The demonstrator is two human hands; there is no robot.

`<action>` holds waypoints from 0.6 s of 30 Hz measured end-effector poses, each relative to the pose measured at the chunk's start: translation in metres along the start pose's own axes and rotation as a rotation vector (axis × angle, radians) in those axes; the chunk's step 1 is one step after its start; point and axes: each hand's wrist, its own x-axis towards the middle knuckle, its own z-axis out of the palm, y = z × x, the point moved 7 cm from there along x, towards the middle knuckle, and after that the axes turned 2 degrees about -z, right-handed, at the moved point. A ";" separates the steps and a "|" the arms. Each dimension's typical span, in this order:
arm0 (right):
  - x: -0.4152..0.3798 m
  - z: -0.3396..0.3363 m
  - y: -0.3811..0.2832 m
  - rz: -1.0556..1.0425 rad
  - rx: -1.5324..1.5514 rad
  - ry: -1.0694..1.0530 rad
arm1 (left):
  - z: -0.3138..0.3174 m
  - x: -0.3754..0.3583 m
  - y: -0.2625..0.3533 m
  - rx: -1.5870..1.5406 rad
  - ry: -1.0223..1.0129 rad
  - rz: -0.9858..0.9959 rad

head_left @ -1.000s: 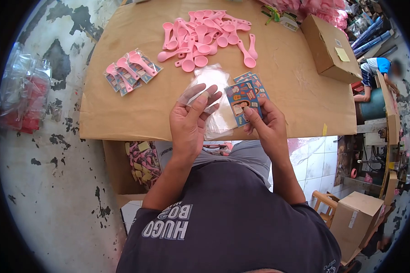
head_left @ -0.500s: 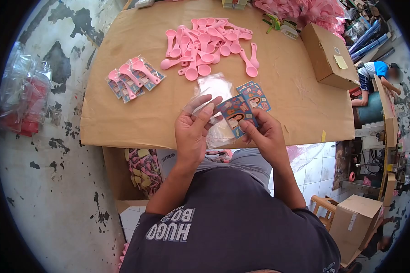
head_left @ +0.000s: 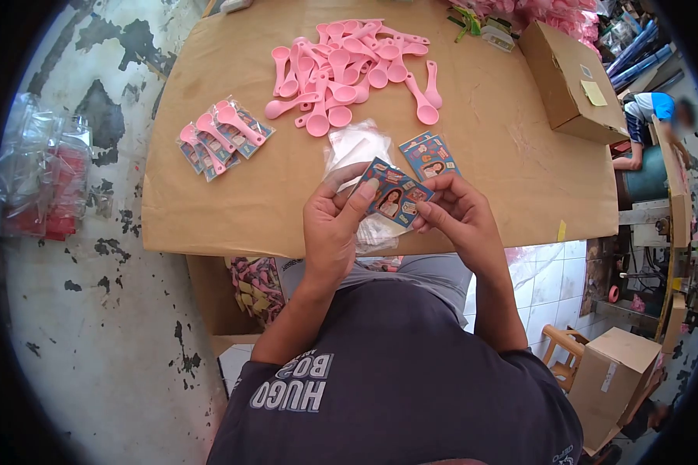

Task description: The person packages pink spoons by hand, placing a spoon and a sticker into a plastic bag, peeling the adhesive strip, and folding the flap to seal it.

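A blue printed card (head_left: 393,194) is held between my two hands above the near part of the table. My left hand (head_left: 337,213) pinches its left end, and my right hand (head_left: 456,217) has its right edge between thumb and fingers. Clear plastic bags (head_left: 357,147) lie behind and below my left hand. More printed cards (head_left: 430,157) rest just beyond my right hand. Farther back is a heap of pink spoons (head_left: 341,70). To the left, bagged cards with pink spoons (head_left: 221,136) overlap one another.
The brown paper-covered table (head_left: 520,186) has a cardboard box (head_left: 570,81) at its back right. Plastic bags (head_left: 62,170) hang on the left wall. A person (head_left: 651,116) is at the far right. Another box (head_left: 614,380) stands at lower right.
The card has turned from upright to a slanted, more sideways position. My left hand has closed on its left end. The camera view has shifted slightly.
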 end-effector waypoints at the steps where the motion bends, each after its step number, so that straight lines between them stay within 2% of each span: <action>1: 0.000 -0.002 0.003 0.014 0.058 0.025 | 0.001 -0.001 0.001 -0.005 0.024 0.029; 9: -0.003 0.014 0.005 -0.133 0.181 0.204 | 0.018 -0.006 -0.019 0.067 -0.007 0.028; 13: -0.004 0.011 0.009 -0.127 0.163 0.156 | 0.023 -0.009 -0.012 0.082 0.003 0.074; 16: -0.004 0.013 0.012 -0.108 0.246 0.095 | 0.027 -0.006 -0.006 0.002 -0.013 0.106; 18: -0.005 0.016 0.018 -0.021 0.427 0.081 | 0.030 -0.006 -0.001 -0.018 0.011 0.107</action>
